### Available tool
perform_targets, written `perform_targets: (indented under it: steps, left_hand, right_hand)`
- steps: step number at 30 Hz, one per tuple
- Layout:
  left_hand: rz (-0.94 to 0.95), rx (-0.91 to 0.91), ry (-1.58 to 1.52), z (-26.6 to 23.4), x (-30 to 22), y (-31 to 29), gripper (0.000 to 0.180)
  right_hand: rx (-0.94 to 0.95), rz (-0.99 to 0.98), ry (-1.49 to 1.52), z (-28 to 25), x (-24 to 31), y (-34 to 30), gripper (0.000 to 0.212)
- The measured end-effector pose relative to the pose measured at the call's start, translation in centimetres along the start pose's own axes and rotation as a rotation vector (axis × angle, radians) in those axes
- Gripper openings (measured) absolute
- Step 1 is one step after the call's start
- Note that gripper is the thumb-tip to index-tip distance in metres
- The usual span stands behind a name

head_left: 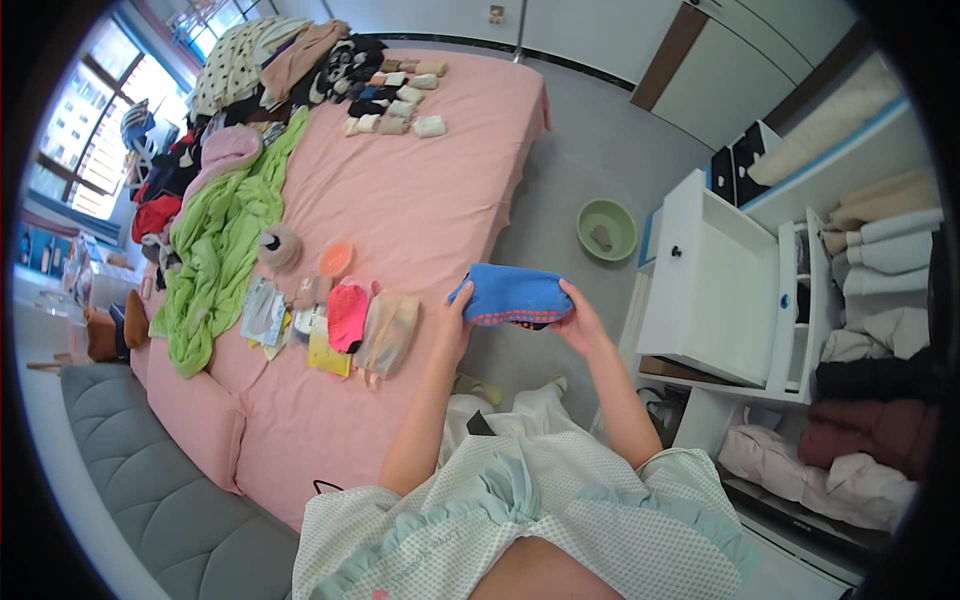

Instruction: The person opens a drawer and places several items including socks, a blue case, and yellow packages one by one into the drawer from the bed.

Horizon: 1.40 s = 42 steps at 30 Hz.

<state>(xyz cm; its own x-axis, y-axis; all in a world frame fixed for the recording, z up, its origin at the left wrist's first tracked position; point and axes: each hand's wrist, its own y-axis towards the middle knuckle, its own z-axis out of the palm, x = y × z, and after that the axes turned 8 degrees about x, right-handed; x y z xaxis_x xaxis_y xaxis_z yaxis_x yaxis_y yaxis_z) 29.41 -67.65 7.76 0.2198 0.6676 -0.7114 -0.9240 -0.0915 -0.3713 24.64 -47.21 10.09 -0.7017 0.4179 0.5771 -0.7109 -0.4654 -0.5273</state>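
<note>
Between my two hands I hold a pair of blue socks stretched out flat, with rows of red grip dots along the lower edge and a dark patch beneath. My left hand grips the left end, its thumb on top. At the right end my right hand pinches the cloth. Both are held in front of me, beside the bed's edge. Nearest to my left hand on the bed lie a clear pouch with a tan strap, a bright pink cloth item and a yellow packet.
Rolled socks sit in rows on the far part of the pink bed. A green cloth and heaped clothes cover its left side. To the right, a white drawer stands pulled out. A green basin rests on the floor.
</note>
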Motion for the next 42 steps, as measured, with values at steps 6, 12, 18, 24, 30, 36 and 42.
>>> perform_targets:
  steps: [6, 12, 18, 24, 30, 36, 42]
  left_hand:
    - [-0.041, 0.136, 0.051, 7.8, 3.8, -0.3, 0.028]
    - [-0.06, 0.255, 0.156, 14.2, 8.5, 0.2, 0.02]
    - [-0.085, 0.314, 0.193, 20.6, 12.8, 0.8, 0.011]
    - [-0.216, 0.366, 0.294, 23.3, 15.5, 3.2, 0.012]
    - [-0.251, 0.597, 0.495, 26.9, 15.7, 5.5, 0.029]
    - [-0.256, 0.714, 0.71, 28.7, 17.4, 8.8, 0.035]
    - [-0.291, 0.837, 0.741, 30.0, 20.1, 10.9, 0.033]
  right_hand:
    - [-0.096, -0.186, 0.022, -7.1, 3.0, -4.1, 0.031]
    - [-0.228, -0.355, -0.215, -14.7, 7.2, -9.7, 0.021]
    - [-0.333, -0.441, -0.236, -20.0, 9.8, -13.5, 0.02]
    - [-0.492, -0.461, -0.273, -24.0, 10.4, -15.2, 0.015]
    - [-0.522, -0.55, -0.082, -25.3, 11.8, -16.8, 0.033]
    - [-0.587, -0.636, 0.035, -26.9, 13.1, -15.8, 0.027]
    - [-0.645, -0.663, 0.032, -30.0, 13.9, -15.4, 0.028]
